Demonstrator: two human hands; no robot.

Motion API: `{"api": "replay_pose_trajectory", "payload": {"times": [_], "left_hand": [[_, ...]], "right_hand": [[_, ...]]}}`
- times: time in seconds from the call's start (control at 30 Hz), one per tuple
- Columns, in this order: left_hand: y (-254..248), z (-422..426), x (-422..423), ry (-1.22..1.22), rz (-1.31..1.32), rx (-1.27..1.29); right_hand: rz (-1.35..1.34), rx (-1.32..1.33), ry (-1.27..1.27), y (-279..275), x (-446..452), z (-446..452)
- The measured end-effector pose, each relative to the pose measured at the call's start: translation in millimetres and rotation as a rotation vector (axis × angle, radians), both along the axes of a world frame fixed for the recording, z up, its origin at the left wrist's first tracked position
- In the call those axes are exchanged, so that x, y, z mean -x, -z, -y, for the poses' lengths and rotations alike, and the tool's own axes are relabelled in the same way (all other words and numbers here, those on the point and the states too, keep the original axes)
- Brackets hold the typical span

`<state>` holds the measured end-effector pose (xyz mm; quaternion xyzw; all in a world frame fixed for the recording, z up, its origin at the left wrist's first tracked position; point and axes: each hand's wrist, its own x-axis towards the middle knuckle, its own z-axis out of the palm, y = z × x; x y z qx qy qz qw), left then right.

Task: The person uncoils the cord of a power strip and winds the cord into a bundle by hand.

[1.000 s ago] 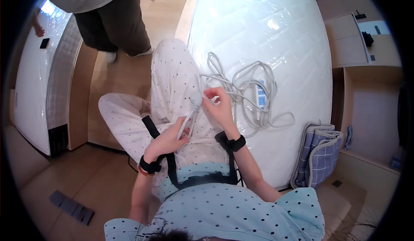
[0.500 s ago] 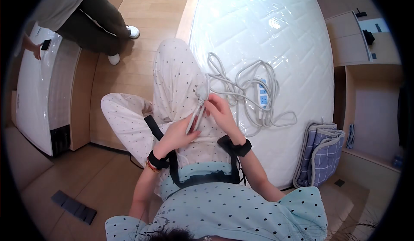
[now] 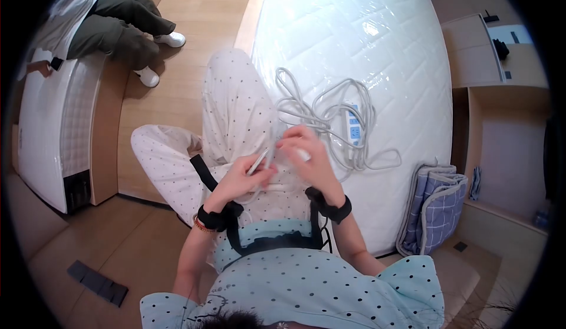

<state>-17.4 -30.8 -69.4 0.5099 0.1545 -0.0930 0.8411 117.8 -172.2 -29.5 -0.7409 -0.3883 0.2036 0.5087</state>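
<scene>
The grey cord [image 3: 377,130] of a power strip [image 3: 354,126] lies in loose loops on the plastic-covered mattress beside my right leg. Over my lap, my left hand [image 3: 243,177] is closed on a folded length of that cord. Just right of it, my right hand [image 3: 312,155], smeared by motion, has its fingers bent around a pale piece, which looks like the plug [image 3: 302,154] at the cord's end. A thin bend of cord hangs below my left hand. The strip's blue sockets face up among the loops.
A folded blue checked quilt [image 3: 433,208] stands at the mattress's [image 3: 407,46] near right corner. Another person [image 3: 118,31] sits on a wrapped mattress at upper left, holding a dark phone-like object [image 3: 56,64]. A dark grey strip [image 3: 97,283] lies on the floor at lower left.
My right hand has drawn the plug end down and right, toward me, and the cord's fold has come apart. The other person has gone from standing to sitting.
</scene>
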Motion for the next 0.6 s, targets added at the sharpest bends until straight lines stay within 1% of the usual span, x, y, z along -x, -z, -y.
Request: {"api": "replay_pose_trajectory", "payload": {"times": [0.03, 0.1, 0.13, 0.17, 0.2, 0.27, 0.3, 0.4, 0.5, 0.6], "left_hand": [[1, -2, 4, -0.017, 0.001, -0.062], [-13, -13, 13, -0.084, -0.005, -0.136], [-19, -18, 17, -0.118, -0.007, -0.173], [-19, -21, 20, -0.195, 0.059, -0.131], [-20, -24, 22, -0.206, 0.124, -0.154], [-27, -31, 24, -0.229, 0.255, -0.200], [-33, -30, 22, -0.242, 0.278, -0.245], [-32, -29, 16, -0.242, 0.295, -0.281], [-30, -20, 3, -0.337, 0.144, -0.206], [-23, -13, -9, -0.273, 0.222, -0.205]], "right_hand": [[0.032, -0.027, 0.055, 3, -12, 5], [0.273, 0.029, 0.325, 0, -26, 10], [0.277, 0.048, 0.329, 4, -32, 14], [0.280, 0.069, 0.333, 12, -36, 20], [0.284, 0.089, 0.336, 22, -41, 27], [0.144, 0.200, 0.249, 47, -45, 46], [0.073, 0.256, 0.203, 46, -46, 49], [0.051, 0.180, 0.407, 33, -51, 52], [0.229, -0.129, 0.654, 9, -54, 44], [-0.094, 0.025, 0.574, -27, -20, 40]]}}
